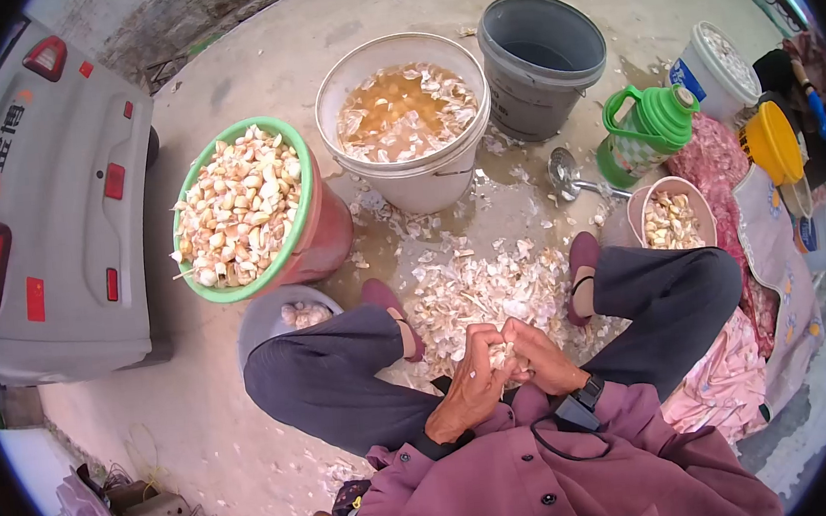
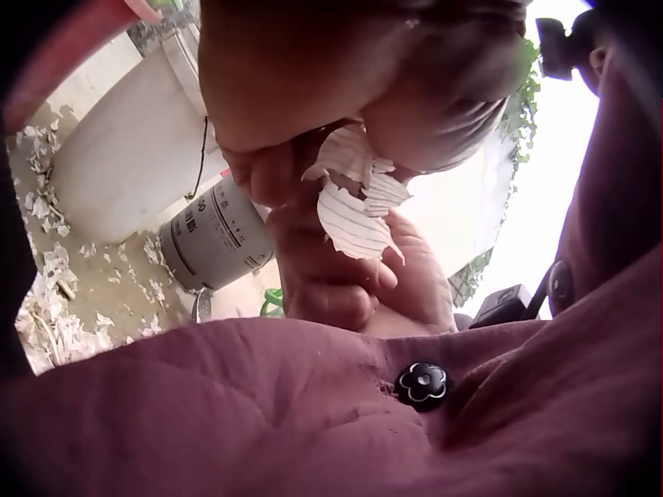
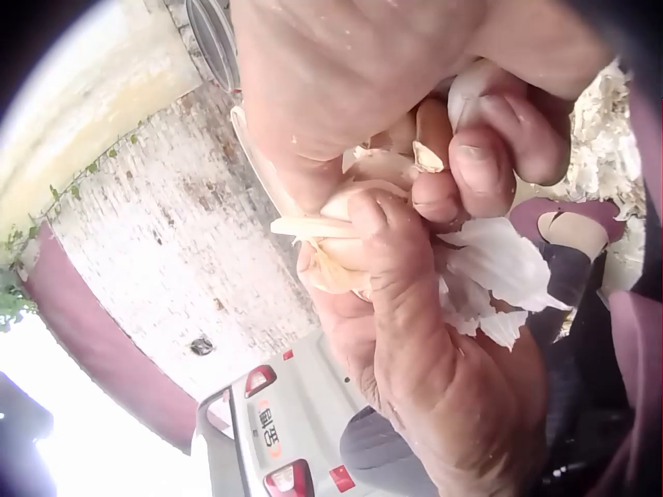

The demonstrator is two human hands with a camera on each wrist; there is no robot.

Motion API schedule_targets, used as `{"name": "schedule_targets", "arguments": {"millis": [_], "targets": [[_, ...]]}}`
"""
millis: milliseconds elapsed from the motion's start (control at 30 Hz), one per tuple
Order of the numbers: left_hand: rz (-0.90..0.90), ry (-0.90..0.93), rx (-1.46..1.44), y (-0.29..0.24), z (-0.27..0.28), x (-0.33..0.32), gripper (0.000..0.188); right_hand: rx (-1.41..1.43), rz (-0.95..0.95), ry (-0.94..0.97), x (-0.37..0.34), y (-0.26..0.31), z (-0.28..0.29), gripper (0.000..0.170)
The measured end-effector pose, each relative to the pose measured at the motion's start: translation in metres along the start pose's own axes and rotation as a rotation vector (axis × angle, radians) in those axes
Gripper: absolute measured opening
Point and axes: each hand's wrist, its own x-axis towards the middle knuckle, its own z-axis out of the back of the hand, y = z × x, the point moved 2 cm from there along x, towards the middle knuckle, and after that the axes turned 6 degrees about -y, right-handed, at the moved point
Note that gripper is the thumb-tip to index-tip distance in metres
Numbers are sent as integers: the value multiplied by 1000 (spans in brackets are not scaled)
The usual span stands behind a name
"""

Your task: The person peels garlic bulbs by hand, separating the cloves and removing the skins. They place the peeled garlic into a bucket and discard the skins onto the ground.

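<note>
Both hands meet in front of the purple jacket. My left hand [image 1: 469, 391] [image 2: 311, 78] [image 3: 445, 362] and my right hand [image 1: 548, 359] [image 2: 332, 274] [image 3: 352, 93] grip pale garlic [image 1: 500, 354] [image 3: 337, 230] between them. In the right wrist view, the left thumb presses against the garlic, and a clove [image 3: 433, 129] shows between the fingers. White papery skin [image 2: 357, 220] [image 3: 497, 271] hangs off beside the left fingers. Part of the garlic is covered by the fingers. Below the hands, a heap of loose skins [image 1: 484, 286] lies on the ground between the feet.
A green-rimmed tub of cloves [image 1: 305, 204] stands left, near a grey vehicle [image 1: 65, 210]. Ahead are a white bucket of liquid and skins [image 1: 416, 184] and a dark bucket [image 1: 527, 101]. At right are a ladle [image 1: 563, 171], green jug [image 1: 653, 134] and small clove tub [image 1: 626, 225].
</note>
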Motion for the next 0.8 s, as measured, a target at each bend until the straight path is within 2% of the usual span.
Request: {"name": "schedule_targets", "arguments": {"millis": [33, 67, 133, 167, 233, 300, 367, 400, 433, 467, 500, 567, 633, 700, 733, 800], "targets": [[-5, 17, -20, -1, 1, 1, 30, 116, -54, 59, 0, 1, -1, 22], [3, 17, -23, -3, 1, 1, 30, 117, -62, 56, -2, 2, -3, 22], [-72, 0, -45, -8, 2, 3, 28, 188, -22, 45, -10, 10, -6, 17], [-46, 3, -60, -9, 1, 4, 28, 193, -48, 29, -11, 13, -9, 17], [171, -20, -333, -7, -4, -2, 29, 226, 15, 40, -13, 16, -17, 15], [174, 41, -300, -12, -1, 2, 26, 248, 36, -21, -11, 10, -16, 14], [-49, 6, -43, -4, -2, -1, 25, 304, 78, -43, -11, -1, -16, 14], [-9, 31, -65, -6, -5, -5, 25, 353, 64, -145, -11, -10, -20, 15], [-145, 8, 18, -14, -5, -1, 26, 390, 64, -238, -10, -13, -25, 17], [-293, -25, 101, -19, -7, 0, 26, 346, 90, -237, -9, -12, -30, 20], [-285, -23, 86, -17, -12, -2, 26, 341, 83, -253, -9, -11, -23, 20], [51, -65, -302, -8, -12, -7, 26, 282, 91, -85, -10, -9, -15, 22], [74, -72, -366, -9, -8, -1, 31, 286, 70, -77, -6, -4, -10, 24], [396, -232, -742, -8, 1, 4, 38, 458, 20, 127, -4, -4, -6, 25], [402, -232, -742, 4, 3, 2, 38, 453, 30, 42, -3, -4, -7, 26], [93, -205, -296, 28, 8, -1, 35, 466, 23, 107, 1, -4, -3, 26]]}}
